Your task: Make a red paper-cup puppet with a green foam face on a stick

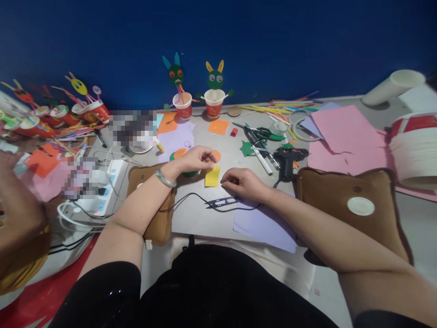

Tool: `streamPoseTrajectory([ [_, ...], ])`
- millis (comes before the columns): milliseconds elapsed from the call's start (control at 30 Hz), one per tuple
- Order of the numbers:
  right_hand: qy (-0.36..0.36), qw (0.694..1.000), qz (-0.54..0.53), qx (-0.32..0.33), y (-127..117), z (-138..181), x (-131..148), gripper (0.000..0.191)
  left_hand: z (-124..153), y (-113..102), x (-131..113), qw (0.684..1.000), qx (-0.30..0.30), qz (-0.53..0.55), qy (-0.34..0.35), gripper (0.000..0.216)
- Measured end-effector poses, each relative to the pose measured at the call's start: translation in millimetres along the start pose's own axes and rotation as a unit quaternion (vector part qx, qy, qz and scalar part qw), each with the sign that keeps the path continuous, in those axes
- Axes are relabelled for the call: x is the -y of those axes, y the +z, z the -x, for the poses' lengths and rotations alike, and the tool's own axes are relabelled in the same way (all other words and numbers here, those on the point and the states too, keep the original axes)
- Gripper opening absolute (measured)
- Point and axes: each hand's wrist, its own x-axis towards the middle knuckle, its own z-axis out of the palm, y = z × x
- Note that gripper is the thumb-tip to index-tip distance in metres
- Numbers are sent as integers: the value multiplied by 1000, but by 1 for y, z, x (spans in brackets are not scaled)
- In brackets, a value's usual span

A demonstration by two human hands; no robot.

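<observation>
My left hand [200, 159] is closed in a pinch on the top edge of a small yellow paper piece [212, 176], which hangs down to the grey table [194, 214]. A green bangle circles that wrist. My right hand [241, 183] rests curled on the table just right of the yellow piece, its fingers closed; what it holds, if anything, is hidden. Small black snips [221, 202] lie right in front of my right hand. An orange paper disc [216, 156] and a green shape [188, 173] lie by my left hand.
Black glue gun [287, 159], scissors [262, 133] and a white marker [262, 160] lie behind my right hand. Brown cushions [355, 209] flank me. Two red cups with rabbit figures [214, 102] stand at the blue wall. Pink paper [341, 132], lilac paper [262, 225], a power strip [109, 182]. Another person's arm [17, 214] at left.
</observation>
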Motion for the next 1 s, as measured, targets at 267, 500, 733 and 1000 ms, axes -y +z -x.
streamPoseTrajectory([
  [267,34,947,254,-194,-60,4,28,23,12,-23,-8,927,-212,-307,-35,20],
  [500,402,768,456,-202,-187,-1,-6,49,11,-13,-7,898,-133,-420,17,21],
  [733,509,724,456,-97,-215,10,-52,55,12,6,-8,878,34,-466,105,22],
  [1000,490,728,466,-109,-220,8,-54,61,12,12,-6,871,25,-487,64,39],
])
